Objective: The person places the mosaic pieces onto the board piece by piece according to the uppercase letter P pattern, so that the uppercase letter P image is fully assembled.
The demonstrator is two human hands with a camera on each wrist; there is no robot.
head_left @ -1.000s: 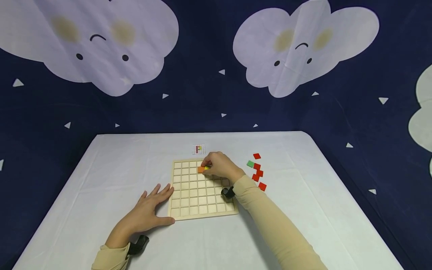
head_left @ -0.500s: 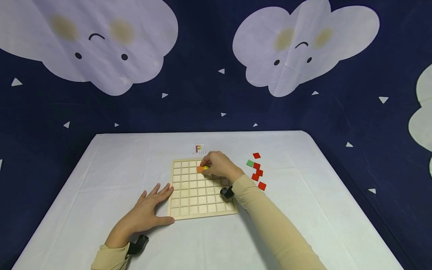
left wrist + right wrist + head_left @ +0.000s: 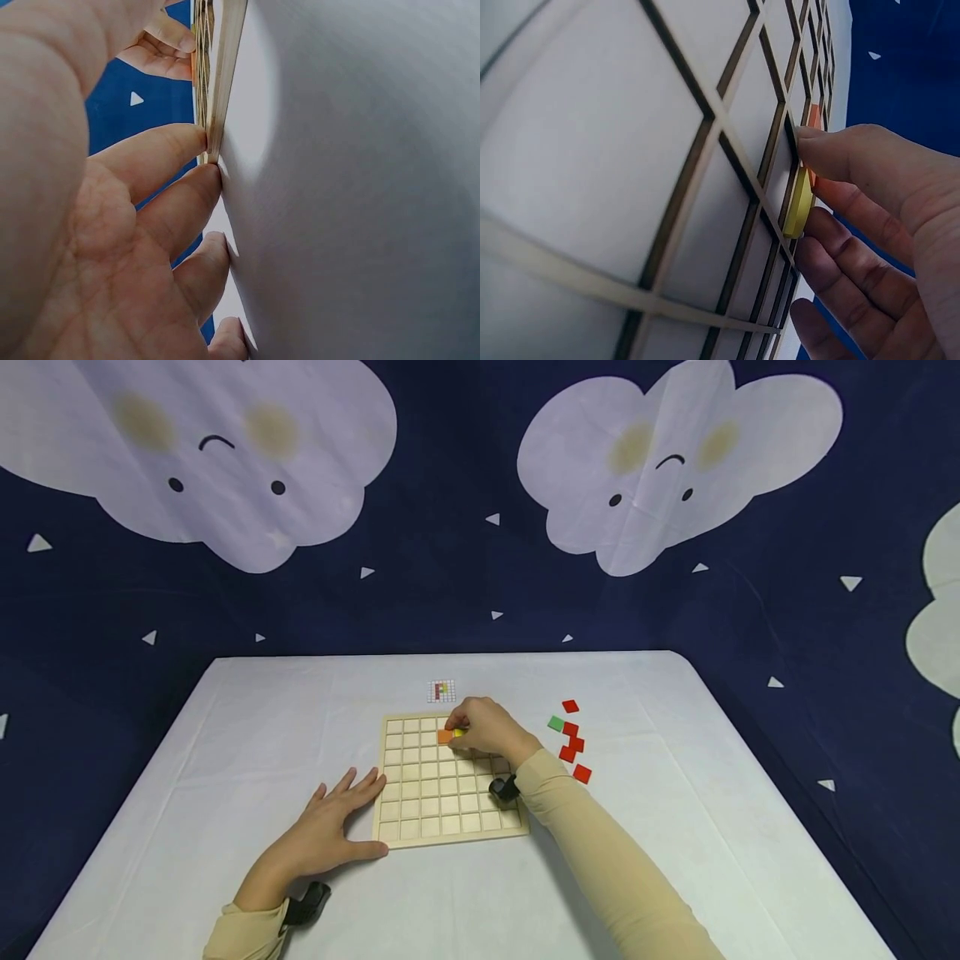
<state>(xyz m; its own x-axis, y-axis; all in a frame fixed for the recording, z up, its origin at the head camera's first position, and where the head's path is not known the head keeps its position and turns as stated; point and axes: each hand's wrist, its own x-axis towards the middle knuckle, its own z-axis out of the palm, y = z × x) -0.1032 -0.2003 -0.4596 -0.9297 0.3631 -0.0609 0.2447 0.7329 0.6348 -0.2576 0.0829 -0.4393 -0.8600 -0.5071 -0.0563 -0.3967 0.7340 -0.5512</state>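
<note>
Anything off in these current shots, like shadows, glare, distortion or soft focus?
Head view: evenly lit, with the right sleeve casting a soft shadow on the tablecloth; left wrist view: a bright patch beside the board, duller gray beyond; right wrist view: the nearest grid bars look soft, one bowing.

Red tiles (image 3: 567,754) five; green tile (image 3: 555,723), orange tile (image 3: 445,737), yellow tile (image 3: 801,204) one each.
</note>
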